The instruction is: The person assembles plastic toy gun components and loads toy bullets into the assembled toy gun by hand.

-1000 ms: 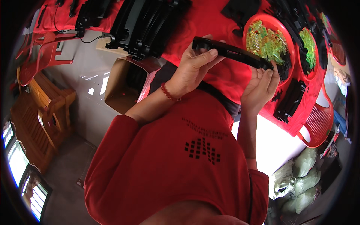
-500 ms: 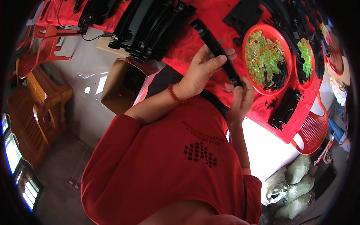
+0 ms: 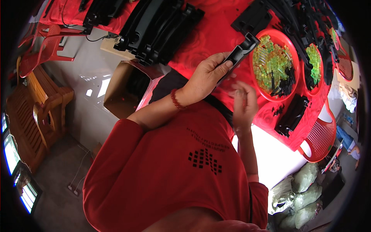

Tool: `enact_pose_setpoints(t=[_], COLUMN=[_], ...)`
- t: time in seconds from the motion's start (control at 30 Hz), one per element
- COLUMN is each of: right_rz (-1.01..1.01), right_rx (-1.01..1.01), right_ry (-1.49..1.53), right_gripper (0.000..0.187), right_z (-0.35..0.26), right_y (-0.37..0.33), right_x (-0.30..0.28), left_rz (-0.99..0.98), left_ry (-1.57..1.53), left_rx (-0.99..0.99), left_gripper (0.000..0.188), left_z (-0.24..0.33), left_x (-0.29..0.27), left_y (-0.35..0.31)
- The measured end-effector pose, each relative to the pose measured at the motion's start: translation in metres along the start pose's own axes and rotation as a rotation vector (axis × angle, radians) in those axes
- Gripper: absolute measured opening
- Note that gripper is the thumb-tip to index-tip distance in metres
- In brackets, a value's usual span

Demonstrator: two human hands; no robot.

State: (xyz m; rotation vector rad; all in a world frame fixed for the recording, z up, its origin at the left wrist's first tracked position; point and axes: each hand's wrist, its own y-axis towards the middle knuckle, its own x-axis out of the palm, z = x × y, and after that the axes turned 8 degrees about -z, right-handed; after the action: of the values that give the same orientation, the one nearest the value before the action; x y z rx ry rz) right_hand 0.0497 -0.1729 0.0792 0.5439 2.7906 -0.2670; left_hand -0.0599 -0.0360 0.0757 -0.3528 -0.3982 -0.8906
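My left hand, with a red bead bracelet at its wrist, is closed round a long, narrow black plastic part. The part slants up to the right, its hooked far end near the left rim of a red oval basin. My palm and fingers hide the lower portion of it. Below the basin's left side, my right hand is raised over the red tablecloth, apart from the part. Its fingers look bent but are smeared by motion. Small clear yellow-green pieces fill the basin, with small black pieces at its near end.
Long black plastic parts lie in a row at the upper left of the red-covered table. A second basin of yellow-green pieces stands at right. More black parts lie near the table's right corner. An open cardboard box sits left.
The black part has swung from leaning up-left to leaning up-right in my left hand. My right hand has let go of its lower end and is now apart from it.
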Motion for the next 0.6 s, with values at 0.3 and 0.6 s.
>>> enact_pose_setpoints(t=[0.3, 0.6], right_rz=[0.195, 0.265], right_rx=[-0.257, -0.158], right_ry=[0.088, 0.077], right_gripper=[0.034, 0.018], right_z=[-0.044, -0.034], right_y=[0.05, 0.048], right_x=[0.003, 0.001], left_rz=[-0.078, -0.095], left_ry=[0.075, 0.29], left_rx=[0.044, -0.002], left_gripper=[0.034, 0.031], left_z=[-0.008, 0.0], left_x=[0.002, 0.007], left_y=[-0.006, -0.009])
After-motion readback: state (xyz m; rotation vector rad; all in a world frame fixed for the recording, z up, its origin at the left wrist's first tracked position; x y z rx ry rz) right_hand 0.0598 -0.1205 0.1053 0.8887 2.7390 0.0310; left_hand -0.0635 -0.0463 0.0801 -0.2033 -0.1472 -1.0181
